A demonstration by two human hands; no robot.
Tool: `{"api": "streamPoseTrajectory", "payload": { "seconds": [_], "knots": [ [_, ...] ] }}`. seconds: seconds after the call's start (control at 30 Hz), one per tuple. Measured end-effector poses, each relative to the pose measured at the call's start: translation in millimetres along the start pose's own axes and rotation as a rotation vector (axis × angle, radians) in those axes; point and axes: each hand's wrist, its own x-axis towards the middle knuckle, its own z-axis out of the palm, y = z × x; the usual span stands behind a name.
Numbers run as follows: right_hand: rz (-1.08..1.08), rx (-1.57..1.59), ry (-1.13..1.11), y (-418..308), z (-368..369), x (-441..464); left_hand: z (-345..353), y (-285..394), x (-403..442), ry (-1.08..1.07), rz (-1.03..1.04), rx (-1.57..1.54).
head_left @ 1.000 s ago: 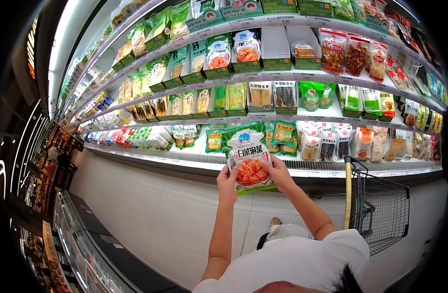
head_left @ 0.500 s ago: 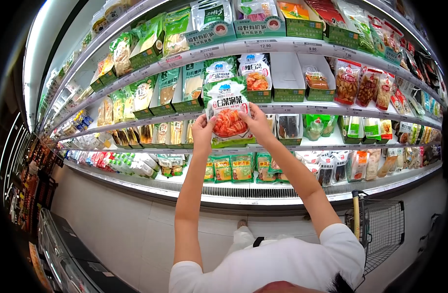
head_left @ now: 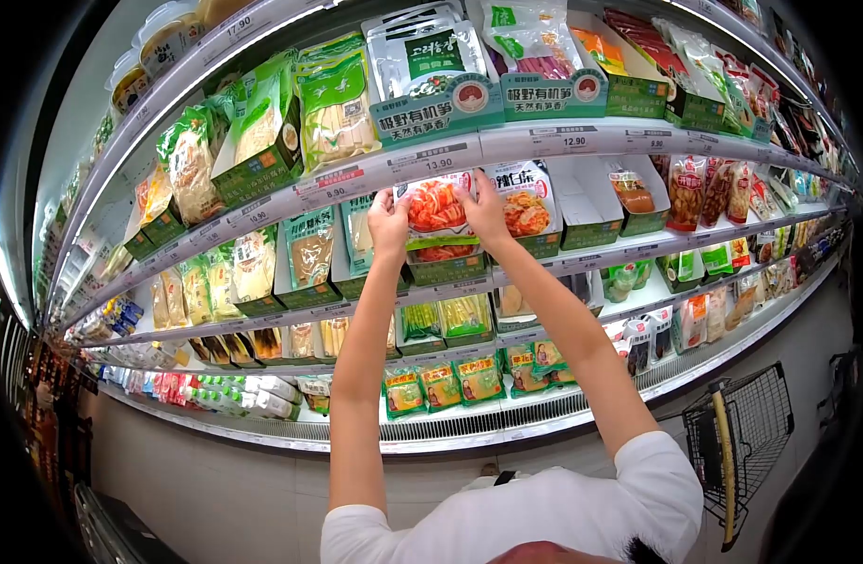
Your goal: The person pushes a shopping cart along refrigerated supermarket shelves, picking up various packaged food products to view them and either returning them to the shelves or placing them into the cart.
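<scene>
A packet of cabbage kimchi (head_left: pixel 438 209), with red kimchi printed on its front, is held between my two hands on the second shelf. My left hand (head_left: pixel 388 226) is closed on its left edge, and my right hand (head_left: pixel 485 214) grips the right edge with the thumb on the front. The shelf edge above hides the packet's top. Just below it, another kimchi packet (head_left: pixel 446 252) shows in a green display box (head_left: pixel 447 270). To the right of my right hand stands a white and black kimchi packet (head_left: pixel 526 212).
A price rail (head_left: pixel 422 162) runs just above my hands. Bagged foods in green boxes line the shelves on both sides. One green box (head_left: pixel 589 233) sits to the right. A shopping cart (head_left: pixel 746 437) with a yellow handle stands at lower right.
The held kimchi packet has gone from in front of the shelf into the display-box row, its top now hidden under the upper shelf edge. The view has shifted closer to the shelves.
</scene>
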Motion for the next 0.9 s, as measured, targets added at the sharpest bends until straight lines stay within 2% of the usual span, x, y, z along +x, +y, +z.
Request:
{"api": "streamPoseTrajectory", "payload": {
  "seconds": [0.1, 0.17, 0.2, 0.23, 0.3, 0.37, 0.43, 0.5, 0.57, 0.63, 0.7, 0.77, 0.83, 0.9],
  "knots": [
    [-0.023, -0.110, 0.040, 13.3, 3.6, 1.8, -2.3, -24.9, 4.3, -0.073, 0.067, 0.022],
    [-0.078, -0.224, 0.017, 17.1, 0.6, -7.4, -0.8, -38.1, -10.4, -0.001, 0.152, 0.430],
    [-0.130, -0.330, -0.016, 17.9, -1.7, -15.1, -5.3, -41.3, -16.1, -0.041, 0.159, 0.519],
    [-0.087, -0.312, -0.079, 9.9, -4.7, -23.7, -1.2, -37.9, -27.0, -0.056, 0.148, 0.507],
    [-0.155, -0.268, -0.072, 11.0, -5.5, -34.5, 7.0, -24.2, -46.3, -0.034, 0.338, 0.648],
    [-0.201, -0.292, -0.023, -2.9, -9.4, -49.0, 12.6, -10.6, -63.4, -0.085, 0.288, 0.641],
    [-0.273, -0.337, 0.019, -25.4, -21.7, -69.0, 14.8, 1.7, -86.8, -0.019, 0.401, 0.642],
    [-0.274, -0.260, 0.046, -33.0, -41.5, -103.1, 16.2, 2.9, -121.6, 0.041, 0.395, 0.609],
    [-0.171, -0.271, 0.063, -37.9, -65.8, -153.7, 23.8, -0.4, -173.1, 0.072, 0.394, 0.565],
    [-0.043, -0.281, 0.046, -27.7, -96.6, -215.4, 35.8, -21.0, -234.0, 0.064, 0.349, 0.561],
    [0.133, -0.304, 0.020, -19.6, -132.7, -288.8, 49.3, -48.9, -299.1, -0.043, 0.137, 0.544],
    [0.339, -0.268, 0.056, -17.7, -174.1, -369.9, 66.2, -67.9, -365.5, -0.189, -0.095, 0.520],
    [0.419, -0.442, 0.153, -32.0, -217.5, -449.3, 74.3, -95.0, -433.2, -0.369, -0.268, 0.472],
    [0.501, -0.576, 0.192, -69.8, -266.5, -509.9, 93.5, -86.0, -486.7, -0.537, -0.314, 0.414]
  ]
}}
